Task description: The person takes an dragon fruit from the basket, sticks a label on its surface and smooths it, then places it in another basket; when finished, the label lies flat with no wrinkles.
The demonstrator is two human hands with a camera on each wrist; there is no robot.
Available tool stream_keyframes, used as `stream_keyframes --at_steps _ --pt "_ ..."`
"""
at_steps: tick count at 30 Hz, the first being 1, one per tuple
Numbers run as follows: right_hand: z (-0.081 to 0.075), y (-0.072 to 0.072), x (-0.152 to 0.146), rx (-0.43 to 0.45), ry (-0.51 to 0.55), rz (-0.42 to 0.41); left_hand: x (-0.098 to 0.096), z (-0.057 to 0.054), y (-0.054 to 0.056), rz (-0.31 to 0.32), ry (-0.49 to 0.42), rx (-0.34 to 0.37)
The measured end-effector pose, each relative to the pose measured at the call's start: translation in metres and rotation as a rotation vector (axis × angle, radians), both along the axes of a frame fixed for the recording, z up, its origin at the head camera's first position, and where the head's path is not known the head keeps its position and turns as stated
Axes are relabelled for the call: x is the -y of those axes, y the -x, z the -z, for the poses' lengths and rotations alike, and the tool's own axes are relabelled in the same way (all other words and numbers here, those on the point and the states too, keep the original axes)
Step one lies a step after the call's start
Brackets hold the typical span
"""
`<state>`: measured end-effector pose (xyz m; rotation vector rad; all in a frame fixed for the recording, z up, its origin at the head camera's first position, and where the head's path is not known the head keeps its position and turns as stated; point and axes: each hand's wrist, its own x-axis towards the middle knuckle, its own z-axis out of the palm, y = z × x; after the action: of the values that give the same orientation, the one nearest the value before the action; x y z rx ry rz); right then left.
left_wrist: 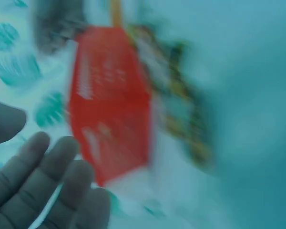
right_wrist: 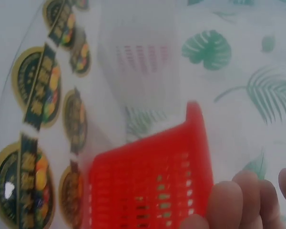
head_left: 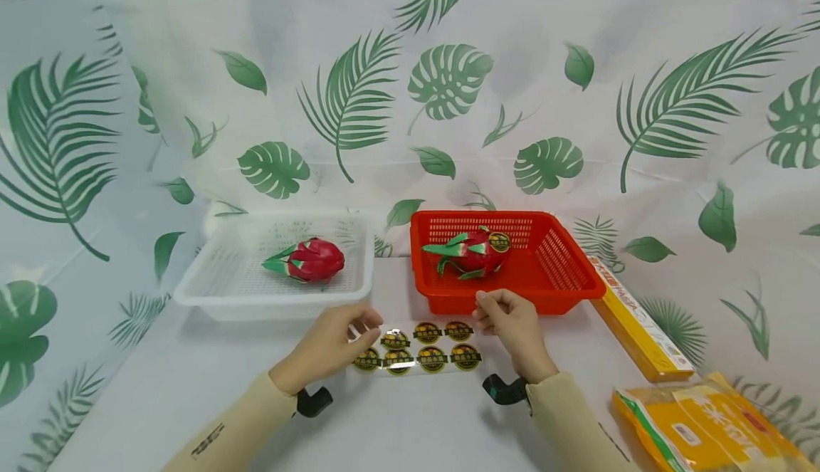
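Seven round stickers [head_left: 432,359] are showing on a clear sheet [head_left: 415,349], which is lying flat on the bench [head_left: 410,429]. Left grip [head_left: 336,342]: thumb and fingers are standing apart; the sheet is lying at its 3 o'clock, thumb overlapping its near end, contact impossible to tell. Right grip [head_left: 514,331]: fingers are curling loosely, thumb parted from them; the sheet is lying at its 9 o'clock, near. A red basket [head_left: 532,265] is standing at this grip's 12 o'clock, holding a stickered dragon fruit [head_left: 470,253]. A white basket [head_left: 256,308] is standing at the left grip's 11 o'clock, holding a plain dragon fruit [head_left: 315,260]. A pasta box [head_left: 640,326] is lying at the right grip's 3 o'clock.
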<state>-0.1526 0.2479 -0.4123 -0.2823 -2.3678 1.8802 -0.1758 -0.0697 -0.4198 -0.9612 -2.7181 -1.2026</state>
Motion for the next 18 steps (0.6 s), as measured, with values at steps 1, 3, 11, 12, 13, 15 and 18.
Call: stream_keyframes --at_steps 1,3,11,12,13,15,18 --pt "-0.002 0.001 0.005 -0.013 -0.018 -0.014 0.01 0.008 -0.001 -0.029 -0.004 0.007" --pt "-0.006 0.004 0.014 -0.036 -0.051 -0.049 0.028 0.021 -0.001 -0.086 -0.018 0.03" --pt "-0.015 0.027 0.053 -0.109 -0.131 -0.175 0.073 0.044 0.006 -0.338 -0.216 0.333" --pt "-0.015 0.031 0.058 -0.117 -0.136 -0.194 0.076 0.044 0.007 -0.361 -0.258 0.368" --pt "-0.017 0.035 0.063 -0.129 -0.153 -0.211 0.079 0.044 0.008 -0.379 -0.302 0.396" --pt "-0.019 0.044 0.074 -0.16 -0.193 -0.243 0.084 0.042 0.011 -0.405 -0.381 0.443" --pt "-0.024 0.058 0.09 -0.19 -0.243 -0.29 0.09 0.038 0.014 -0.432 -0.459 0.481"
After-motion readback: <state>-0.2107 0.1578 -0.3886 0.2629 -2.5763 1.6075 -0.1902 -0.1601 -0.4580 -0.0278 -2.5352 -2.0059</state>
